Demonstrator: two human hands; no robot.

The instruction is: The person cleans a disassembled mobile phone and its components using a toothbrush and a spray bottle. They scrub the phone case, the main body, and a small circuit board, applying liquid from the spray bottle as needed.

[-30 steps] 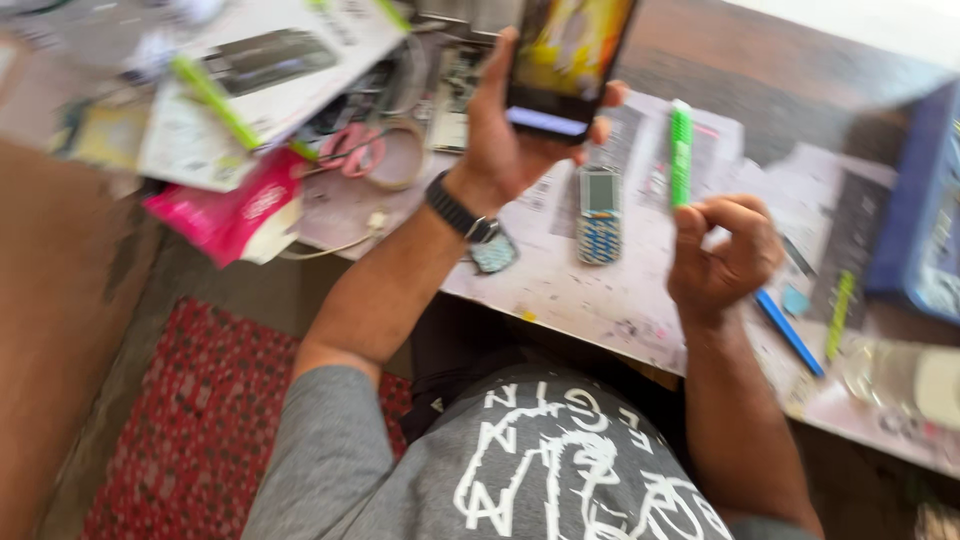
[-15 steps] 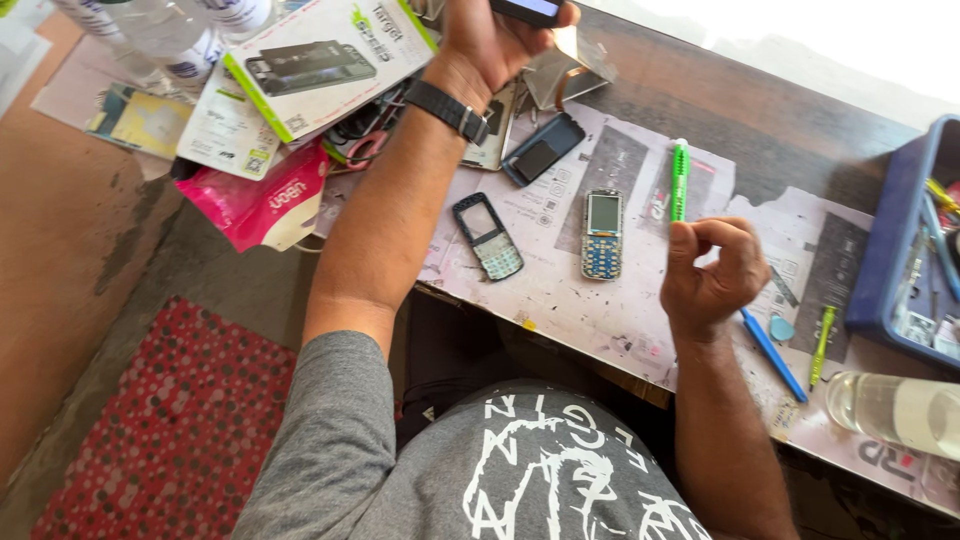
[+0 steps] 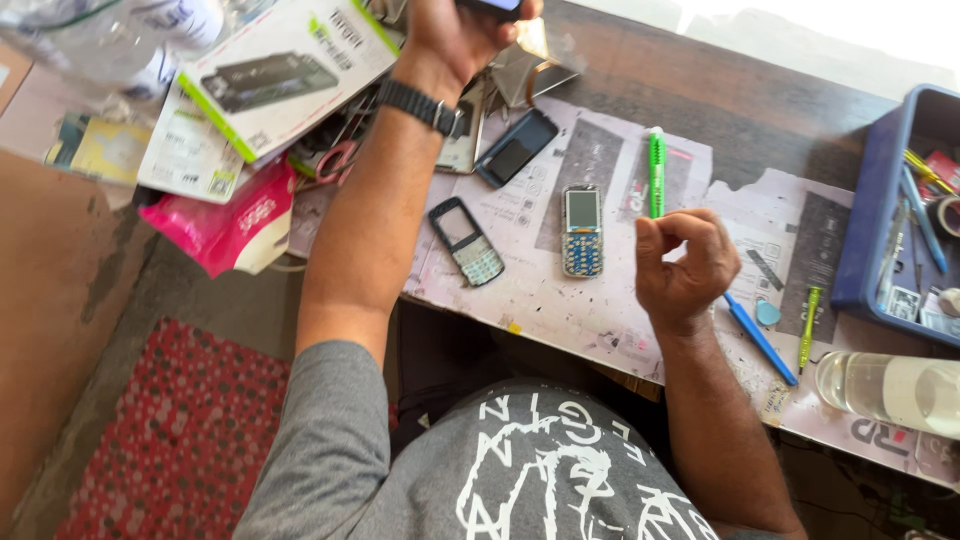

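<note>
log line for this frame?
left hand: holds phone, raised | right hand: holds green tool | keypad phone: on table

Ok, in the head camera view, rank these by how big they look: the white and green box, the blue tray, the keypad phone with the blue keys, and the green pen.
1. White and green box, largest.
2. Blue tray, though the frame edge cuts it off, so this is unsure.
3 and 4. Green pen in the right hand and keypad phone: similar length, phone wider; too close to rank.
</note>
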